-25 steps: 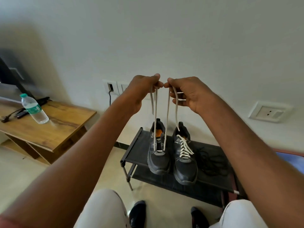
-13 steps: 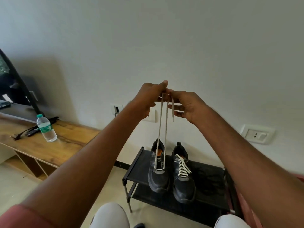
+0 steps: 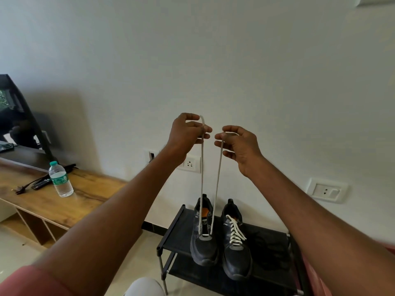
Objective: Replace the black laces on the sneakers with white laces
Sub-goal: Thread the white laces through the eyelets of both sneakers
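Note:
Two black sneakers stand side by side on a black shoe rack (image 3: 273, 251). The right sneaker (image 3: 236, 251) is fully laced in white. The left sneaker (image 3: 203, 244) has a white lace (image 3: 201, 184) threaded through its lowest eyelets only, and both strands run straight up, taut. My left hand (image 3: 188, 133) pinches one strand, its end sticking up above the fingers. My right hand (image 3: 237, 144) pinches the other strand. Both hands are raised high above the shoes, a small gap between them. Loose black laces (image 3: 265, 240) lie on the rack to the right of the sneakers.
A wooden TV unit (image 3: 42, 201) stands at the left with a water bottle (image 3: 61, 179), a remote and a cable on it, and a TV (image 3: 15, 116) behind. Wall sockets (image 3: 326, 190) sit on the white wall. My knees are at the bottom edge.
My hands have risen higher in view and moved slightly apart, each now holding its own strand. The camera has tilted up, so the shoes sit lower in the frame.

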Demonstrator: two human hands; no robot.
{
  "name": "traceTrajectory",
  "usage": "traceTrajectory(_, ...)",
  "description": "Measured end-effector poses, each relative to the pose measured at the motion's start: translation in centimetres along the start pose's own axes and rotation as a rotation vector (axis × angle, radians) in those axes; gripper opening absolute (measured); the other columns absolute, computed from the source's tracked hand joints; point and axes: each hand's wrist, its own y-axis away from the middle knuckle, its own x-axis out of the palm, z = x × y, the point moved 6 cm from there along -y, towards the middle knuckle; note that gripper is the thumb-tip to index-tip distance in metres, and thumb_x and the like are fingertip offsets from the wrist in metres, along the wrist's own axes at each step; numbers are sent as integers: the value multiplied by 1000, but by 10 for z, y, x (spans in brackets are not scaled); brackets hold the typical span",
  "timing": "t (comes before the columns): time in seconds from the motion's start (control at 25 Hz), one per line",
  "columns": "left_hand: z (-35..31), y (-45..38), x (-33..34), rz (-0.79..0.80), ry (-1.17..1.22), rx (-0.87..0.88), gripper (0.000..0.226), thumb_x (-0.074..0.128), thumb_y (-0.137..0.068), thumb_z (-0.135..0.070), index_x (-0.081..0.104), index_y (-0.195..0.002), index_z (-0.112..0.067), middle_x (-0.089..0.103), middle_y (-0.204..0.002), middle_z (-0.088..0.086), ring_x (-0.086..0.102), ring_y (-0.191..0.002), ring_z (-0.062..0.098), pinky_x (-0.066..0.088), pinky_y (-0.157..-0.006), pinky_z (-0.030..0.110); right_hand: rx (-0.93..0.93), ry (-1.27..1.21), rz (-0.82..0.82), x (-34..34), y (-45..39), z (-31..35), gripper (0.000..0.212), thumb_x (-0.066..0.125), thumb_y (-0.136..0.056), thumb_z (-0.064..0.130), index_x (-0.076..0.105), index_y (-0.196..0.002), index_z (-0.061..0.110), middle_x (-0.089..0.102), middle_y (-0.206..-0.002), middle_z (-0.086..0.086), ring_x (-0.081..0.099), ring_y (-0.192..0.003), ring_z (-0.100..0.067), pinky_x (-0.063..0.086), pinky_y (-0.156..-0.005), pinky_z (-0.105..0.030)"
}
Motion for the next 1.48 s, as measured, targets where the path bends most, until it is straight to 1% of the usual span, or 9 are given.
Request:
traceTrajectory(0.12,-3,-2,3,0,14,6,29,75,-93,-8,63,-120,-4,80,-97,9,78,-88,24,63,-82,35,-25,-15,-35,3,-4,7,27,72,-96,9,64,-121,16,82,-94,-2,79,-89,-21,59,-77,-35)
traceTrajectory(0.28,-5,-4,9,-32,1,2,11,70,-98,-13,73,-106,-5,80,-92,8,78,-88,24,64,-84,38,-2,-47,-46,3,-10,8,16,73,-97,12,73,-113,12,82,-94,-3,79,-90,-20,61,-80,-35)
traceTrajectory(0.48,-10,-7,17,-60,4,-1,12,72,-98,-19,76,-105,-10,79,-88,9,78,-85,27,65,-81,38,63,-196,-7,5,-13,12,17,75,-96,17,77,-112,12,79,-97,-4,77,-90,-18,58,-75,-32)
traceTrajectory(0.64,-14,-9,19,-94,8,-6,9,76,-95,-22,79,-100,-14,79,-89,7,77,-89,28,62,-75,34,35,-135,-21,8,-10,21,15,75,-96,18,78,-110,14,80,-96,-4,78,-86,-18,59,-72,-31)
traceTrajectory(0.72,-18,-10,20,-116,-19,-6,7,77,-93,-21,80,-95,-14,79,-89,7,75,-85,24,61,-73,32,9,-92,-38,9,-10,26,14,77,-95,20,78,-109,16,81,-96,-2,78,-88,-18,58,-72,-31)
traceTrajectory(0.92,-29,-11,18,-154,-61,-10,5,78,-92,-19,81,-95,-16,79,-85,1,75,-84,20,58,-68,29,-21,-24,-45,12,-8,39,10,78,-93,20,78,-103,21,81,-96,0,78,-89,-18,54,-75,-32)
traceTrajectory(1.12,-37,-10,14,-167,-105,-14,5,78,-92,-22,82,-93,-19,79,-82,-3,74,-82,17,52,-64,25,-22,20,-47,12,-6,47,14,79,-92,20,78,-106,19,81,-100,-2,77,-99,-24,52,-73,-32)
traceTrajectory(1.4,-45,-10,14,-153,-96,-54,4,77,-92,-16,81,-93,-16,79,-87,0,73,-82,14,48,-59,20,26,10,-59,14,-4,49,13,84,-88,20,79,-100,22,78,-106,-1,72,-102,-21,50,-73,-32)
traceTrajectory(1.48,-45,-10,15,-148,-98,-59,4,78,-92,-17,81,-93,-14,79,-89,1,73,-85,17,48,-62,22,28,27,-62,13,-5,49,12,83,-89,20,79,-100,22,79,-106,-1,71,-101,-21,50,-74,-32)
